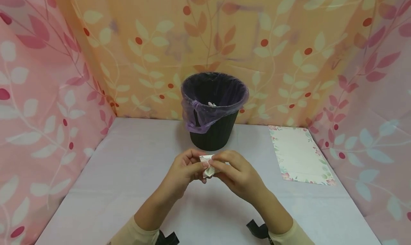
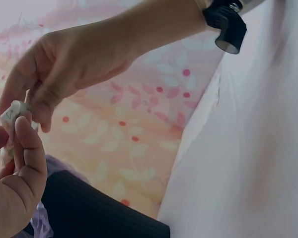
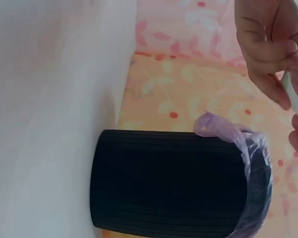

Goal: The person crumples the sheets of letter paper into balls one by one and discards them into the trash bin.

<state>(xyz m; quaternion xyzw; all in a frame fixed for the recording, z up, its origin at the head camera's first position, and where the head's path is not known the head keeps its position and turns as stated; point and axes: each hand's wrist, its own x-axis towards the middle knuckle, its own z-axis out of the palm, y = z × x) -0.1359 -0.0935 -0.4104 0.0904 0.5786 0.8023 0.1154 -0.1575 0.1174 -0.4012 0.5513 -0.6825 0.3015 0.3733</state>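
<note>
Head view: left hand (image 1: 186, 168) and right hand (image 1: 236, 171) both pinching crumpled paper (image 1: 208, 166), no legible writing.

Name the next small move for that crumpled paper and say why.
Probably carry the crumpled paper forward over the black bin and let go. Both the left hand and the right hand pinch it just in front of the bin, whose purple liner is open and already shows a white scrap inside.
</note>
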